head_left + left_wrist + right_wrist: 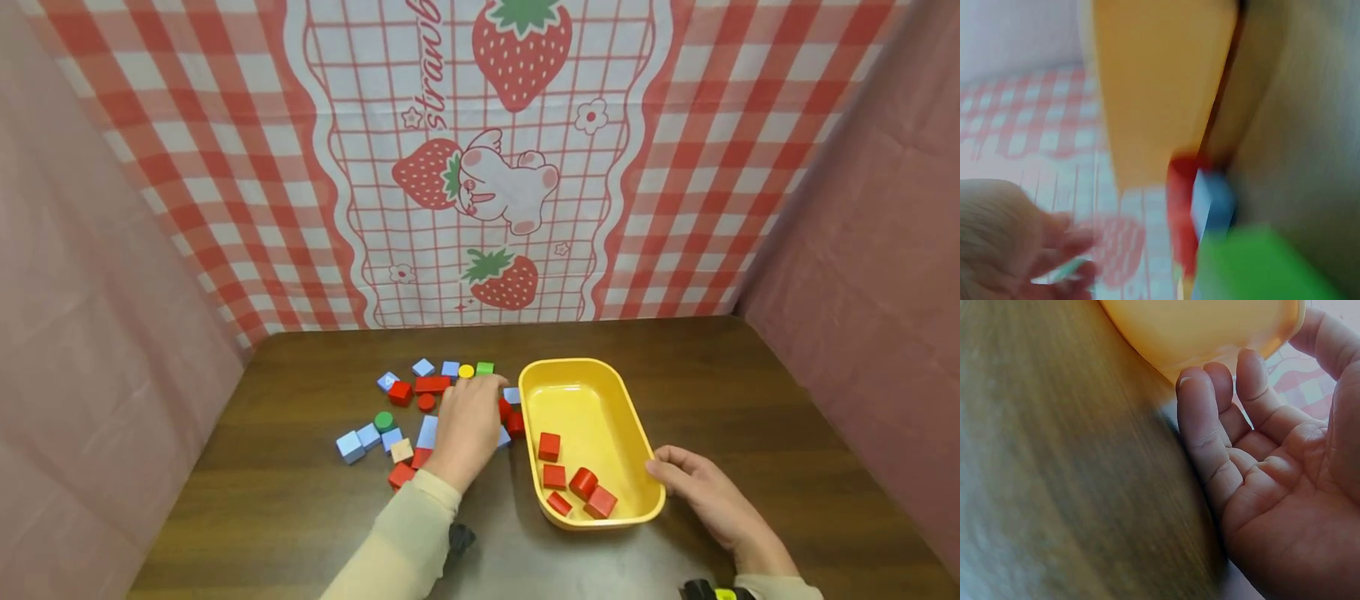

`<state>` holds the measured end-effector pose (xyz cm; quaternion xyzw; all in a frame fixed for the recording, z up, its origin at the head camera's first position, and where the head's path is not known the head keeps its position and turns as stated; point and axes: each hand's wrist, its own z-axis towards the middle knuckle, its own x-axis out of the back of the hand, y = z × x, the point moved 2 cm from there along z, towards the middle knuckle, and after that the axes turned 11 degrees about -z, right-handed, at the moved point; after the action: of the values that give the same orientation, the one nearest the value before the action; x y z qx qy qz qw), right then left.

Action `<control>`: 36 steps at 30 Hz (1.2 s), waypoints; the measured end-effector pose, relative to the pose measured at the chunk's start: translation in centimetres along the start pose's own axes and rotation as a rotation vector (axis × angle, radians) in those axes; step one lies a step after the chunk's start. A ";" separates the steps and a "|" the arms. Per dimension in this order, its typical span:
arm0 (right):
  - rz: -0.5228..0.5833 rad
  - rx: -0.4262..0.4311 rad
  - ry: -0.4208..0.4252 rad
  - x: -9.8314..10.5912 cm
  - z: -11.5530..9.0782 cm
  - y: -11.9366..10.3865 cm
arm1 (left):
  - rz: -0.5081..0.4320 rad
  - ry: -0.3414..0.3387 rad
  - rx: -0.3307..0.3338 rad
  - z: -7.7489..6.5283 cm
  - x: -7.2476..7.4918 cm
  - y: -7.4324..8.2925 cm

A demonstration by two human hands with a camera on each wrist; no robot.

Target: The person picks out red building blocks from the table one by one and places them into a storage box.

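Observation:
My left hand (468, 421) is over the loose blocks, its fingertips hidden from the head view. In the left wrist view, blurred, the left hand (1016, 244) has its fingers loosely bent, with the cloth showing between them and no block in them. At the right, my right hand (708, 492) holds the yellow tray (637, 425) by its right rim, thumb on the edge and fingers against the outer wall (1210, 337). Inside the tray lie several red blocks (553, 477), gathered toward the near end.
Blue blocks (350, 447), red blocks (432, 385), a green disc (384, 421), a yellow disc (467, 372), a green block (485, 367) and a plain wooden block (402, 451) lie scattered left of the tray. A strawberry-print cloth (570, 283) hangs behind the brown table (247, 467).

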<state>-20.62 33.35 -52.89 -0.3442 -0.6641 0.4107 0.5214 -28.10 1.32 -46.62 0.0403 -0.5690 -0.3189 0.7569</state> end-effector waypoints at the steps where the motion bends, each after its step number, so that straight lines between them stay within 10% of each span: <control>1: -0.002 0.000 0.005 0.1 0.0 0.0 | 0.004 -0.021 0.027 0.2 0.3 -0.7; 8: 0.011 0.014 0.011 0.1 -0.3 0.4 | 0.164 -0.260 -0.075 -0.5 -1.3 -1.7; 22: -0.006 0.028 -0.008 0.1 0.0 0.6 | 0.216 -0.335 -0.155 -1.7 -2.6 0.8; 28: -0.015 0.016 -0.013 0.4 0.5 0.3 | 0.137 -0.179 -0.050 -1.5 0.4 1.9; 36: 0.006 -0.028 -0.002 0.3 0.3 0.1 | 0.078 -0.063 -0.189 0.2 0.1 4.3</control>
<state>-21.00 33.62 -52.87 -0.3530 -0.6695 0.4030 0.5146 -26.38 4.72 -44.72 -0.0633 -0.5611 -0.3426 0.7508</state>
